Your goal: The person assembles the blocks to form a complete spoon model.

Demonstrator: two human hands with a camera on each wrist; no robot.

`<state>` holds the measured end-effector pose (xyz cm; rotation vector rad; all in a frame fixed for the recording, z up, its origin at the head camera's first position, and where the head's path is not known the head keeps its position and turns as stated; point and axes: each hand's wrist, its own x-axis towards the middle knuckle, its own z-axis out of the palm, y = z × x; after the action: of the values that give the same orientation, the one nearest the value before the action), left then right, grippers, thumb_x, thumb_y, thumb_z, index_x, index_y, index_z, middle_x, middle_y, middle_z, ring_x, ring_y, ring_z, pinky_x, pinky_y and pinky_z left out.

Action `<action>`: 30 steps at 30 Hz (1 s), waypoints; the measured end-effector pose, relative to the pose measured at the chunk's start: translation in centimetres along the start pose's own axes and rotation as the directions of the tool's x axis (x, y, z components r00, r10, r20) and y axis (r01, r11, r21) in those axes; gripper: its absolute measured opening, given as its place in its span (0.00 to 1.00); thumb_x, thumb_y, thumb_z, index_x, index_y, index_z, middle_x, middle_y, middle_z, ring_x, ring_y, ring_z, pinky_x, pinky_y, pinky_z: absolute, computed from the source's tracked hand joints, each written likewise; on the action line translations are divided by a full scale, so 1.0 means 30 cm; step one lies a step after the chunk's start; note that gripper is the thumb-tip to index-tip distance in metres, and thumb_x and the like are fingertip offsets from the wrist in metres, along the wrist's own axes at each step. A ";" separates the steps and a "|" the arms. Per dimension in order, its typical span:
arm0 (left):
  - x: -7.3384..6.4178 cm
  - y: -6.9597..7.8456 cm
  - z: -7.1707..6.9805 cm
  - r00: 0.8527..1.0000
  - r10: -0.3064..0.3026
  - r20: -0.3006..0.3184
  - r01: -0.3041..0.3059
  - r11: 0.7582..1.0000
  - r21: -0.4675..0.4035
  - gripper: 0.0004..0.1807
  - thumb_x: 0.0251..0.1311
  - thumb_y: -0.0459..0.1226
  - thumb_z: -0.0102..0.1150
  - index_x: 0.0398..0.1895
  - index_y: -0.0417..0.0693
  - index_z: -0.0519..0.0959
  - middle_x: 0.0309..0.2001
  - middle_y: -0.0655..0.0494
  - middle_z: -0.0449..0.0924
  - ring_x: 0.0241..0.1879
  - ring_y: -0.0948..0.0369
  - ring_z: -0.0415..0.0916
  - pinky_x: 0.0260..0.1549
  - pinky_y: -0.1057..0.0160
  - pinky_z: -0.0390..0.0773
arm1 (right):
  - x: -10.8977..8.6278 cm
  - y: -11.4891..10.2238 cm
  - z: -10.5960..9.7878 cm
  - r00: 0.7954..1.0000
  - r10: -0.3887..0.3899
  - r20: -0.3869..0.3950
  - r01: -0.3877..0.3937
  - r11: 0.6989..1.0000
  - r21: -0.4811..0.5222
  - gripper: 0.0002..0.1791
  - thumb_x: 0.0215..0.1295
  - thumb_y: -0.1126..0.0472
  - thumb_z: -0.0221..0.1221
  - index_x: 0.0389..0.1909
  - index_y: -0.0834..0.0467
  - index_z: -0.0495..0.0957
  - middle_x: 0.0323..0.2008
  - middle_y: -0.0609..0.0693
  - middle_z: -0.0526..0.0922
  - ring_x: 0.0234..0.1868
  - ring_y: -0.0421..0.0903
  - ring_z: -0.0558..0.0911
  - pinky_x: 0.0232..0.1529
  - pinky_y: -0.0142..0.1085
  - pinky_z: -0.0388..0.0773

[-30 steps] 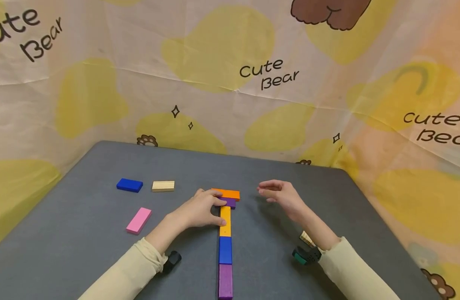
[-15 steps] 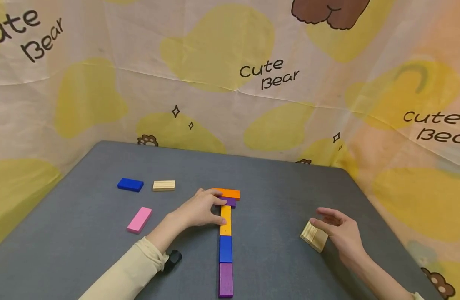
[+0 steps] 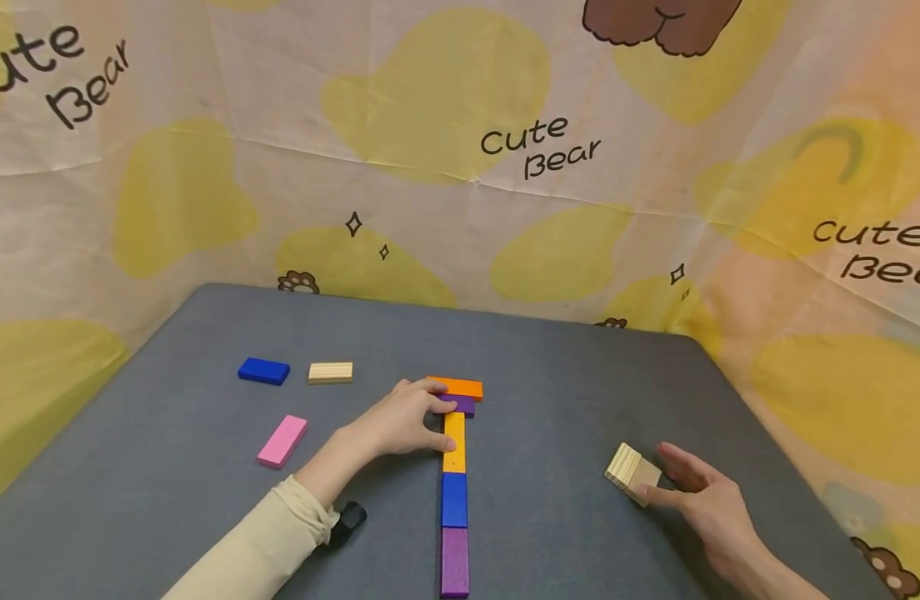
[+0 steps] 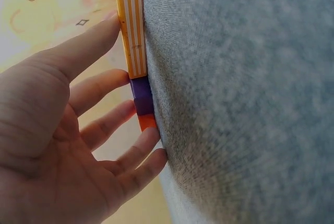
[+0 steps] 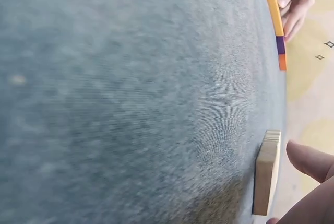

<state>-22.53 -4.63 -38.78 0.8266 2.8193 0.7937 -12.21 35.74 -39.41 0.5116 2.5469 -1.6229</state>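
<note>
My left hand (image 3: 400,421) touches the line of flat blocks in the head view, its thumb at the yellow block (image 3: 454,458) and its fingers by the purple crosswise block (image 3: 465,406) and the orange block (image 3: 463,388). In the left wrist view its fingers spread loosely along the blocks' edge. A blue block (image 3: 454,500) and a longer purple block (image 3: 455,562) continue the line toward me. At the right, my right hand (image 3: 718,512) is beside a natural wood block (image 3: 625,467), thumb over its near corner and fingers apart. The right wrist view shows that block (image 5: 266,174) flat on the table.
Left of the line lie a blue block (image 3: 264,372), a striped wood block (image 3: 331,372) and a pink block (image 3: 283,442). The grey table (image 3: 550,375) ends at a patterned cloth (image 3: 445,125) behind and at both sides.
My right hand has moved right and toward me, from near the line's far end to the wood block at the right. My left hand has stayed on the line.
</note>
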 end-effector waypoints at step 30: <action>-0.008 0.004 -0.001 1.000 -0.014 0.018 0.014 1.000 0.014 0.33 0.52 0.51 0.73 0.62 0.53 0.79 0.67 0.50 0.67 0.61 0.42 0.62 0.57 0.46 0.68 | 0.025 0.023 -0.004 1.000 0.012 0.025 -0.009 0.995 -0.097 0.54 0.39 0.64 0.79 0.70 0.63 0.63 0.68 0.61 0.67 0.67 0.57 0.63 0.56 0.44 0.68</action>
<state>-22.26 -4.68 -38.71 0.8107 2.8153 0.7614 -12.67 36.29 -40.14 0.4912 2.5840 -1.4842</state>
